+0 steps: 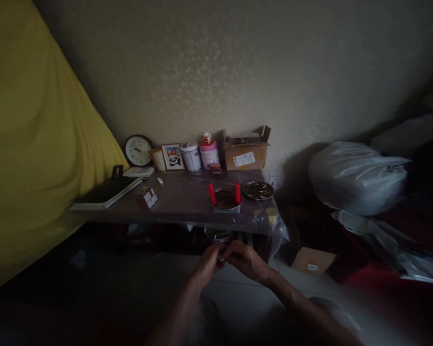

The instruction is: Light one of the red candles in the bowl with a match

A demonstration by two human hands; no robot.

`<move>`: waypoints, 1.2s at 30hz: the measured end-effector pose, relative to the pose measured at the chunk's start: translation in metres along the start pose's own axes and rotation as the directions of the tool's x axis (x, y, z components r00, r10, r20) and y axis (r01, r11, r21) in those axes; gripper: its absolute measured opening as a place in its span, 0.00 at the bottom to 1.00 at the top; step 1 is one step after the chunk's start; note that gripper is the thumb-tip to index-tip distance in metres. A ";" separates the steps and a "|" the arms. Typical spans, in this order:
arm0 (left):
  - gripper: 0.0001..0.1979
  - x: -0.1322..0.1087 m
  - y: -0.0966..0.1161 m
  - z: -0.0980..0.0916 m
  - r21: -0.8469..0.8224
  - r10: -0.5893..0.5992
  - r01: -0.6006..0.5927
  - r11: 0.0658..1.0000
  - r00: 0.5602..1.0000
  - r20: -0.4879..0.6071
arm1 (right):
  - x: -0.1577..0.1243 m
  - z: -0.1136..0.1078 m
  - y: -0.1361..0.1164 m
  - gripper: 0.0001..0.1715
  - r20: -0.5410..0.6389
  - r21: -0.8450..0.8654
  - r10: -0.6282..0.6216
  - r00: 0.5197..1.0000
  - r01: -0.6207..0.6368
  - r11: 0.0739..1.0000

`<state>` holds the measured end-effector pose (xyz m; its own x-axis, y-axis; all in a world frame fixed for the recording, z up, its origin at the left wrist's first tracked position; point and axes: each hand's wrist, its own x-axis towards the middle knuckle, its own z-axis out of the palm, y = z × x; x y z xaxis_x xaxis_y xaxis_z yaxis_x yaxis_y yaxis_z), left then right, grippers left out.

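Note:
My left hand [210, 263] and my right hand [246, 259] meet in front of the table's near edge, below the level of its top. Fingers of both are closed around something small and dark with a pale edge, too dim to name. Beyond them on the table stands a round metal dish [227, 206] filled with brown grains. Two red candles stand upright at its rim, a left candle [211, 193] and a right candle [237, 192]; I see no flame on either. Right of it, a shallow metal plate [259, 191] holds small scattered bits.
Along the wall stand a clock [138, 150], a framed panda picture [173, 157], two canisters and an open cardboard box [246, 156]. A cube [146, 198] and a large book [106, 193] lie left on the table [180, 197]. A yellow curtain [46, 134] hangs left; bags [357, 178] are piled right.

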<state>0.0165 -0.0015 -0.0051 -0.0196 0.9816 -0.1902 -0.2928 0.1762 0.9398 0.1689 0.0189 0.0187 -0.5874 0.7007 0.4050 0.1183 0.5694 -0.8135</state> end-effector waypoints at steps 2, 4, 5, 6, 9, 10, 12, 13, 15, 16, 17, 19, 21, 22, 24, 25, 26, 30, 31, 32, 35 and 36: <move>0.07 0.001 0.000 -0.001 -0.049 0.018 -0.016 0.999 0.999 0.040 | 0.001 -0.001 0.000 0.05 -0.016 0.006 0.008 1.000 -0.008 1.000; 0.08 0.001 0.001 -0.002 -0.100 0.024 -0.016 0.995 0.997 0.072 | 0.002 -0.002 0.001 0.05 -0.033 0.012 0.024 0.999 -0.024 1.000; 0.08 0.001 0.002 -0.002 -0.127 0.019 -0.008 0.992 0.996 0.085 | 0.002 -0.003 0.002 0.06 -0.042 0.015 0.034 0.999 -0.033 0.999; 0.09 0.001 0.003 -0.002 -0.152 0.008 0.007 0.988 0.995 0.096 | 0.002 -0.004 0.003 0.07 -0.053 0.017 0.044 0.998 -0.043 0.999; 0.10 0.000 0.007 -0.001 -0.217 -0.031 0.056 0.975 0.992 0.118 | 0.002 -0.012 0.009 0.13 -0.098 -0.008 0.071 0.993 -0.072 0.997; 0.10 0.000 0.008 -0.001 -0.233 -0.036 0.064 0.970 0.992 0.120 | 0.003 -0.015 0.011 0.14 -0.122 -0.035 0.076 0.990 -0.080 0.996; 0.09 0.000 0.009 -0.001 -0.257 -0.035 0.065 0.964 0.992 0.118 | 0.003 -0.024 0.016 0.12 -0.172 -0.123 0.066 0.983 -0.088 0.989; 0.09 0.000 0.009 -0.001 -0.263 -0.030 0.061 0.963 0.993 0.118 | 0.003 -0.028 0.018 0.11 -0.190 -0.177 0.051 0.981 -0.085 0.981; 0.10 -0.001 0.009 0.000 -0.264 -0.021 0.055 0.963 0.991 0.131 | 0.004 -0.034 0.021 0.09 -0.199 -0.284 0.010 0.980 -0.067 0.957; 0.11 -0.002 0.009 0.001 -0.263 -0.017 0.054 0.963 0.989 0.144 | 0.003 -0.036 0.022 0.09 -0.190 -0.330 -0.010 0.982 -0.054 0.942; 0.11 -0.002 0.009 0.002 -0.262 -0.012 0.054 0.964 0.987 0.159 | 0.003 -0.036 0.022 0.10 -0.174 -0.370 -0.027 0.984 -0.040 0.928; 0.11 -0.003 0.008 0.003 -0.260 -0.003 0.052 0.964 0.982 0.187 | 0.002 -0.033 0.023 0.11 -0.134 -0.434 -0.055 0.989 -0.009 0.901; 0.11 -0.003 0.007 0.004 -0.263 0.003 0.050 0.963 0.980 0.198 | 0.000 -0.030 0.021 0.11 -0.088 -0.480 -0.077 0.993 0.026 0.877; 0.10 -0.003 0.006 0.004 -0.266 0.004 0.049 0.963 0.980 0.197 | 0.000 -0.028 0.021 0.11 -0.067 -0.497 -0.086 0.994 0.042 0.867; 0.10 -0.002 0.004 0.003 -0.276 0.007 0.045 0.960 0.983 0.182 | 0.000 -0.027 0.019 0.11 -0.044 -0.523 -0.096 0.994 0.059 0.851; 0.09 -0.001 0.004 0.003 -0.282 0.011 0.038 0.959 0.985 0.170 | -0.001 -0.028 0.019 0.11 -0.044 -0.533 -0.097 0.994 0.058 0.844; 0.09 -0.001 0.003 0.002 -0.287 0.016 0.030 0.958 0.988 0.156 | -0.001 -0.029 0.019 0.12 -0.049 -0.543 -0.095 0.994 0.053 0.838; 0.07 0.002 0.004 0.003 -0.293 0.047 -0.014 0.956 0.993 0.104 | 0.000 -0.033 0.020 0.11 -0.065 -0.562 -0.091 0.994 0.039 0.826; 0.07 0.003 0.004 0.003 -0.291 0.055 -0.023 0.956 0.993 0.101 | 0.000 -0.033 0.020 0.11 -0.060 -0.561 -0.095 0.994 0.045 0.827; 0.07 0.003 0.004 0.004 -0.289 0.062 -0.030 0.957 0.993 0.103 | 0.000 -0.032 0.020 0.11 -0.055 -0.557 -0.099 0.994 0.052 0.829; 0.09 0.002 0.004 0.005 -0.288 0.079 -0.043 0.957 0.990 0.116 | 0.001 -0.030 0.019 0.11 -0.044 -0.529 -0.119 0.992 0.078 0.845; 0.09 0.002 0.004 0.006 -0.291 0.083 -0.045 0.956 0.989 0.121 | 0.002 -0.030 0.019 0.11 -0.048 -0.515 -0.127 0.991 0.084 0.853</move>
<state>0.0206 0.0019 -0.0002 0.0717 0.9946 -0.0754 -0.5568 0.1027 0.8243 0.1941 0.0437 0.0166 -0.5586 0.6425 0.5246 0.4640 0.7663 -0.4444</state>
